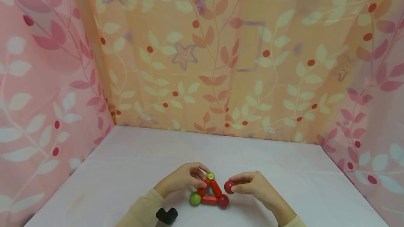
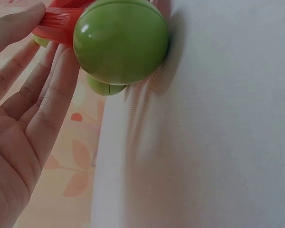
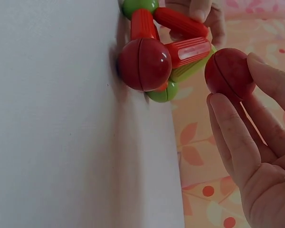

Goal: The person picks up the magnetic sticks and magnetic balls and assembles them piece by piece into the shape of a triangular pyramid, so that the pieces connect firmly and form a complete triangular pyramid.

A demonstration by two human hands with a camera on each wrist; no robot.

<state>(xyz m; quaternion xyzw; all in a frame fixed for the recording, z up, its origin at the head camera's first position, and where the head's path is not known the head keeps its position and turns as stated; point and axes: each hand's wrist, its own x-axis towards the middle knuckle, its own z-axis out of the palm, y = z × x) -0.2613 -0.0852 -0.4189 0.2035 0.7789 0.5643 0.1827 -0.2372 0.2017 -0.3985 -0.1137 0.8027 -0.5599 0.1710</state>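
Observation:
A frame of ribbed red rods point(image 1: 209, 199) and balls stands on the white table point(image 1: 277, 171). Its front corners are a green ball point(image 1: 195, 198) and a dark red ball point(image 1: 223, 201); a second green ball point(image 3: 162, 92) shows behind, in the right wrist view. A yellow-green rod point(image 3: 192, 66) belongs to it too. My left hand point(image 1: 188, 178) pinches a red rod point(image 2: 61, 24) near the frame's top, thumb on one side and fingers on the other. Just right of the frame, my right hand point(image 1: 256, 186) holds a loose red ball point(image 3: 229, 74) between thumb and fingertips, apart from the rods.
Beside the left sleeve point(image 1: 140, 209) is a black angular piece point(image 1: 167, 215). Pink leaf-patterned cloth point(image 1: 41, 90) walls the left and right sides, and an orange patterned cloth point(image 1: 208, 55) hangs along the table's back edge.

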